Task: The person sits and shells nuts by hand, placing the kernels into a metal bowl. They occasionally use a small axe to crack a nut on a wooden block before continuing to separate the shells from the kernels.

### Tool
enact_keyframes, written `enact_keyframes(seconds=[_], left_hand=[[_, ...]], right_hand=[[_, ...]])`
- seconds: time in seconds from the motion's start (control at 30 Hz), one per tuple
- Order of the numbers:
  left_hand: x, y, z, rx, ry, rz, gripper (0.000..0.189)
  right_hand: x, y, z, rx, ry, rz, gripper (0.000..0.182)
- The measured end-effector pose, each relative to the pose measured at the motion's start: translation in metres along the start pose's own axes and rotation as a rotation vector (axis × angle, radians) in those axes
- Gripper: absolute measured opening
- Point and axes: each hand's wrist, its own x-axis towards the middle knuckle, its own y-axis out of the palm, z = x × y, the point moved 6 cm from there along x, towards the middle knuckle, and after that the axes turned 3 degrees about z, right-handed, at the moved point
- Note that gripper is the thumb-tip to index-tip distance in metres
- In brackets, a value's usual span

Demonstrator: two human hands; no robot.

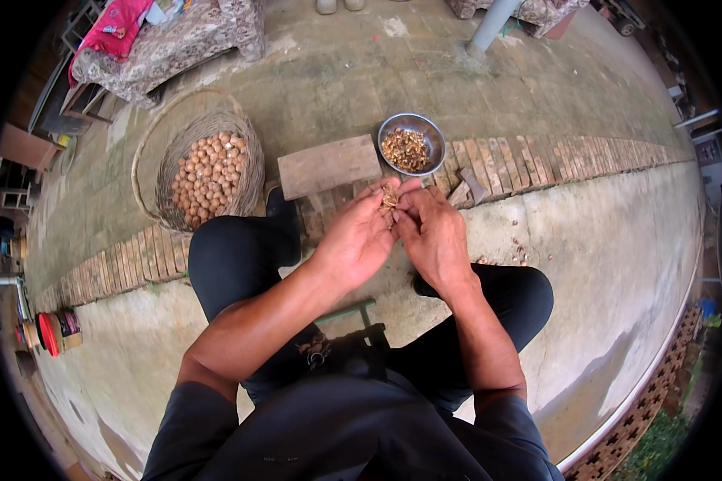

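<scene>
Cupped in my left hand (358, 240), palm up, lies a cracked walnut (388, 197) in golden-brown pieces. The fingers of my right hand (438, 231) pinch at it from the right and hide part of it. Just beyond my hands stands a steel bowl (412, 119) holding shelled walnut kernels (404, 150). A wooden board (331, 167) lies to the left of the bowl. On the far left, a wicker basket (249, 144) with a tall hoop handle is filled with whole walnuts (209, 174).
An axe-like metal head (472, 185) with a wooden part rests on the brick edging (547, 162), right of the bowl. Shell bits (519, 248) are scattered on the concrete. A cloth-covered piece of furniture (180, 48) and a pale post (492, 27) stand farther back.
</scene>
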Motion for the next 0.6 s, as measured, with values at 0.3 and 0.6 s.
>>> enact_keyframes(seconds=[0.3,0.6], left_hand=[[0.000,0.000,-0.004,-0.067,0.004,-0.031,0.028],[-0.007,-0.002,-0.006,-0.074,-0.047,-0.242,0.023]], right_hand=[[0.000,-0.005,-0.015,0.308,-0.025,-0.024,0.016],[0.039,-0.023,-0.046,0.628,0.218,-0.185,0.008]])
